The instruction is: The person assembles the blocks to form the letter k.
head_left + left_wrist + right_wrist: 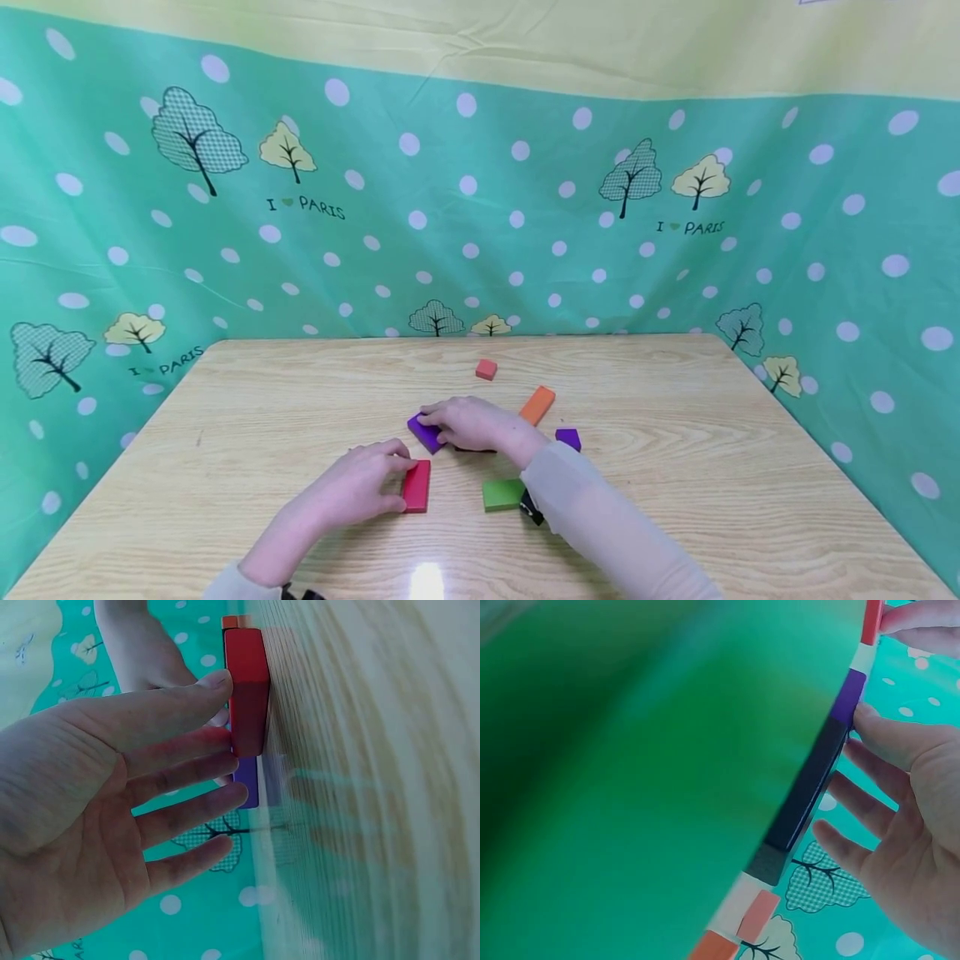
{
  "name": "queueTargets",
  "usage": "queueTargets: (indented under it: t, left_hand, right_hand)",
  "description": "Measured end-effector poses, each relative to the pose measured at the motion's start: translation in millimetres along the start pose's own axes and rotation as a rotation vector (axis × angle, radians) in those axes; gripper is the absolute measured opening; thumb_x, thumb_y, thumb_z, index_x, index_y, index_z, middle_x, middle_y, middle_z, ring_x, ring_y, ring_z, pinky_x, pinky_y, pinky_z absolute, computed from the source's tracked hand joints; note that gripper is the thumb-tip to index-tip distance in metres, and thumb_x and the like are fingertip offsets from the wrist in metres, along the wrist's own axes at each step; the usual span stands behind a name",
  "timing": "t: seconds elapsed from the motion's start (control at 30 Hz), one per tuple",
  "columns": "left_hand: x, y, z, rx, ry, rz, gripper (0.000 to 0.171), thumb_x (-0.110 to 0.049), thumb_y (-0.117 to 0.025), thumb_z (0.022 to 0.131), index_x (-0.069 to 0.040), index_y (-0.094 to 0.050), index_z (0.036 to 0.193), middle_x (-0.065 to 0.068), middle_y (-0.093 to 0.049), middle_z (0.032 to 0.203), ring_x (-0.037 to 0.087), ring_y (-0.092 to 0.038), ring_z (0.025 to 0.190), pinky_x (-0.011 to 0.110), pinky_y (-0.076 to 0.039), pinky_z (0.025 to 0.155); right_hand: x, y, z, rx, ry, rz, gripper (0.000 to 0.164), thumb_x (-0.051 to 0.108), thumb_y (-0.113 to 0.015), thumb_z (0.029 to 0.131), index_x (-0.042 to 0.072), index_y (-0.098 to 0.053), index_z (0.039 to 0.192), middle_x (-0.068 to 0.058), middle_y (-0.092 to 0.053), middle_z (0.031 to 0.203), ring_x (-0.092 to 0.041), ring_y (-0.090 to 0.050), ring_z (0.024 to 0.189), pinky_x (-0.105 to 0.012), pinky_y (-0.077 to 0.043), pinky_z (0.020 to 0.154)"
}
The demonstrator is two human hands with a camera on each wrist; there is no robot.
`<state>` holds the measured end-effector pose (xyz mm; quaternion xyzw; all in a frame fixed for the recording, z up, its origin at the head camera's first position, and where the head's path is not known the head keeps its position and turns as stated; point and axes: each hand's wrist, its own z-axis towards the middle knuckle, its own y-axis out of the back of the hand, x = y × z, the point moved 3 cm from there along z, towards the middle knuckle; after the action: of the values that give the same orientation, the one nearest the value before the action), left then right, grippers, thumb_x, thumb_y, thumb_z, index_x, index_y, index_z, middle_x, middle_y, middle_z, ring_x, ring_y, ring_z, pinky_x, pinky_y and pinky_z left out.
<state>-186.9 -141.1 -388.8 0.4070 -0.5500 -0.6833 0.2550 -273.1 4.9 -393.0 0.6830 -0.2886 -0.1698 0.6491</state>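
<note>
My left hand (367,483) bends over a flat red block (417,487) on the wooden table, its thumb at the near end and index finger at the far end. The red block (250,690) stands out beside the thumb in the left wrist view, the other fingers spread past it. Farther in, my right hand (468,421) holds a purple block (426,432) between thumb and index finger. In the right wrist view the thumb meets the purple block (847,697). A black block (806,787) lies close by, mostly hidden by the hand in the head view.
A green block (501,495) lies partly under the right sleeve. Past the right forearm are an orange block (537,405) and a second purple block (568,438). Toward the back lies a small red block (486,369). Patterned curtain (465,217) surrounds the table's back and sides.
</note>
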Motion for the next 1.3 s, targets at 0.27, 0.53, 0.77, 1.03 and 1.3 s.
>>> queueTargets:
  t: [0.27, 0.53, 0.77, 1.03, 1.3]
  left_hand:
    - [-1.0, 1.0, -0.9, -0.002, -0.004, 0.001, 0.044, -0.027, -0.076, 0.07, -0.006, -0.067, 0.107, -0.005, -0.058, 0.1, 0.015, -0.056, 0.09, 0.038, -0.048, 0.077]
    - [-1.0, 1.2, -0.9, -0.004, -0.004, 0.009, 0.044, -0.027, -0.076, 0.069, -0.006, -0.067, 0.107, -0.005, -0.058, 0.1, 0.016, -0.057, 0.091, 0.039, -0.048, 0.077]
    - [-0.2, 0.1, -0.4, -0.007, -0.002, 0.009, 0.045, -0.028, -0.076, 0.07, -0.006, -0.067, 0.109, -0.005, -0.058, 0.1, 0.014, -0.056, 0.088, 0.037, -0.049, 0.076]
    - [0.7, 0.5, 0.1, -0.034, -0.022, 0.027, 0.042, -0.026, -0.076, 0.069, -0.006, -0.068, 0.106, -0.005, -0.059, 0.098, 0.013, -0.057, 0.085, 0.034, -0.049, 0.074]
    - [0.6, -0.2, -0.3, -0.061, -0.029, 0.039, 0.042, -0.026, -0.077, 0.068, -0.007, -0.068, 0.105, -0.006, -0.059, 0.096, 0.012, -0.058, 0.084, 0.033, -0.05, 0.073]
  right_hand:
    - [0.2, -0.4, 1.7, -0.033, -0.016, -0.029, 0.038, 0.025, -0.057, 0.09, 0.019, -0.055, 0.127, 0.003, -0.048, 0.135, -0.016, -0.046, 0.122, -0.029, -0.039, 0.102]
    - [1.2, 0.4, 3.4, -0.058, -0.056, -0.05, 0.041, 0.03, -0.058, 0.088, 0.019, -0.054, 0.127, 0.002, -0.051, 0.133, -0.017, -0.047, 0.121, -0.03, -0.04, 0.1]
    - [2.0, 0.8, 3.0, -0.054, -0.087, -0.046, 0.042, 0.031, -0.059, 0.088, 0.021, -0.053, 0.128, 0.001, -0.051, 0.132, -0.016, -0.047, 0.121, -0.03, -0.041, 0.1]
    - [1.8, 1.3, 3.5, -0.031, -0.095, -0.044, 0.04, 0.026, -0.056, 0.09, 0.022, -0.051, 0.13, 0.001, -0.049, 0.133, -0.016, -0.045, 0.123, -0.031, -0.039, 0.102]
    - [2.7, 1.7, 4.8, -0.028, -0.102, -0.064, 0.042, 0.028, -0.058, 0.088, 0.022, -0.051, 0.13, 0.001, -0.05, 0.132, -0.017, -0.046, 0.121, -0.032, -0.039, 0.101]
